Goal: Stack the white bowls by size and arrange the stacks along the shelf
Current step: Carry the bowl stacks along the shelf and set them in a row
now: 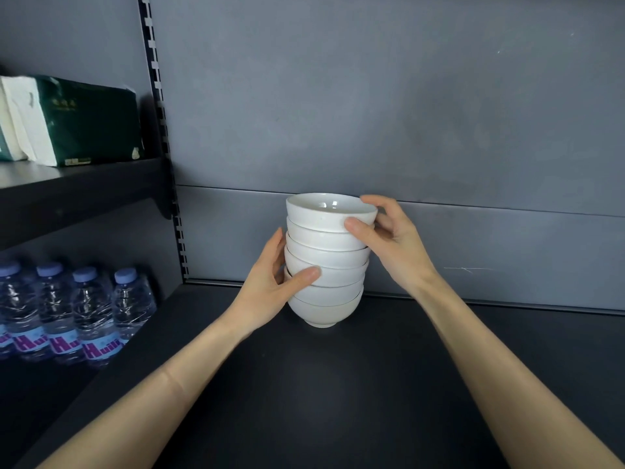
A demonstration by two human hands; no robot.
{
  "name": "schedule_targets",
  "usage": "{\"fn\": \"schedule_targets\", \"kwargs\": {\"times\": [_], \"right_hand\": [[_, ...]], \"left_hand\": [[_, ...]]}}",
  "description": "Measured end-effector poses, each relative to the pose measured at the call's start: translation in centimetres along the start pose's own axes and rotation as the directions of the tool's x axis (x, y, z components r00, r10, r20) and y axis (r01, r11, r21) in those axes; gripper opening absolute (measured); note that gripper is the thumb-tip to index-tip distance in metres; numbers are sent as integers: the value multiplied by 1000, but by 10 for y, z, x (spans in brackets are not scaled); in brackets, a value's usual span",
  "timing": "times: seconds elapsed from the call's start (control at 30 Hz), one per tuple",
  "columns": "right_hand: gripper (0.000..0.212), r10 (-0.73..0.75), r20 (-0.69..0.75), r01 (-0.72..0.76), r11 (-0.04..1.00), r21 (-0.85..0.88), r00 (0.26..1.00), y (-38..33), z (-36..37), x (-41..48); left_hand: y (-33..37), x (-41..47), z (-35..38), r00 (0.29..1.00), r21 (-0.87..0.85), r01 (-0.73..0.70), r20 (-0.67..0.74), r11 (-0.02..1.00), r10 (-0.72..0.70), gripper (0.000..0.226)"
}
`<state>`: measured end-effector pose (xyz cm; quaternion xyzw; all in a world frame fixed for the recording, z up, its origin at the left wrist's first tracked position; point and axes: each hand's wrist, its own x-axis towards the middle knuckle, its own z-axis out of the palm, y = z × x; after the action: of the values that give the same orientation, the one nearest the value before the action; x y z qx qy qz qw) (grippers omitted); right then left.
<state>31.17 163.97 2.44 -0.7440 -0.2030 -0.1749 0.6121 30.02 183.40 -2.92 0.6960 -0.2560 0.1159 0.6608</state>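
A stack of several white bowls (326, 265) stands on the dark shelf (338, 384) close to the grey back wall, leaning a little. My left hand (270, 282) grips the lower part of the stack from the left, thumb across the front of the bowls. My right hand (389, 235) holds the top bowl (329, 211) from the right, thumb on its front wall and fingers curled round the far rim. The bottom bowl's foot rests on the shelf.
To the left, beyond a slotted upright (162, 137), a lower shelf carries several water bottles (77, 313) with blue caps. A higher left shelf (67, 184) bears a dark green tissue pack (91, 120) and white packs.
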Motion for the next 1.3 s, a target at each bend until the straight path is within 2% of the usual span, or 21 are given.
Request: {"fn": "schedule_targets", "kwargs": {"times": [0.1,0.2,0.63,0.77,0.87,1.03,1.17,1.23,1.3], "right_hand": [[79,44,47,-46,998,41,998,2,-1,-2],[93,59,86,-62,998,33,995,5,-1,-4],[99,91,77,-91,996,-12,993,10,0,1],[97,105,84,-105,994,-9,991,8,0,1],[97,123,102,-119,992,-44,987,7,-3,3],[105,158,143,-136,979,-151,977,-1,-9,7],[111,197,178,-149,956,-252,964,-12,-17,7],[100,196,183,-127,935,-331,963,-21,-22,5],[86,173,170,-91,909,-406,970,-33,-28,2]], "left_hand": [[-4,-2,-3,998,17,56,35,998,-57,67],[-5,-3,-5,996,10,80,40,997,-80,68],[-4,-6,-7,992,60,119,40,991,-122,67],[1,-6,-7,989,139,120,74,983,-131,73],[8,-4,-9,982,229,159,66,960,-178,68],[30,0,-9,938,463,306,1,832,-346,59],[56,0,-7,903,761,339,-99,554,-417,56],[68,-2,-5,904,819,334,-138,466,-406,49],[82,-5,-2,921,850,293,-128,437,-369,43]]}}
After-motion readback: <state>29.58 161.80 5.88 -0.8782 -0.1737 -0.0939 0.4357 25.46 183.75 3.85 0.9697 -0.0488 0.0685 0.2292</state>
